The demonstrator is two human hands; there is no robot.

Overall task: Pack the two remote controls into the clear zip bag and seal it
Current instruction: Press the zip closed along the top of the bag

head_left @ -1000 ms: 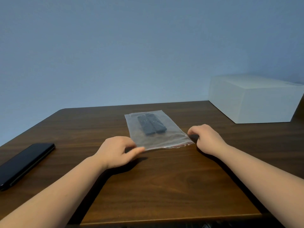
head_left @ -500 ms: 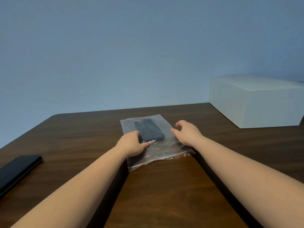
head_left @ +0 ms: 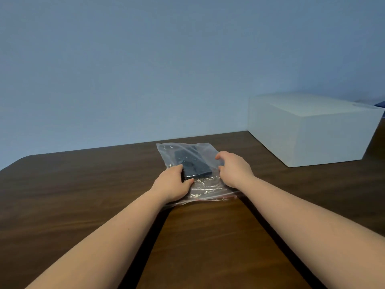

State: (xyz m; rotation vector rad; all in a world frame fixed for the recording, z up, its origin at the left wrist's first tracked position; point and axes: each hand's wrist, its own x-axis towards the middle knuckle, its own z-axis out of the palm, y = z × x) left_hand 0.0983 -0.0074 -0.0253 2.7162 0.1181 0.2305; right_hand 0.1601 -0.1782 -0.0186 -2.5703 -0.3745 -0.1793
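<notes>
Both hands have slid up from the zip edge: my left hand (head_left: 174, 184) clasps the remote controls (head_left: 192, 165) through the clear zip bag (head_left: 208, 189) on the table (head_left: 83, 195); my right hand (head_left: 234, 170) pinches its side. I'd lift it level, sparing the seal.

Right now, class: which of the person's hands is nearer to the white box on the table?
Right. The right hand rests on the bag's right side, the side toward the white box. The left hand is on the bag's far side from it.
</notes>
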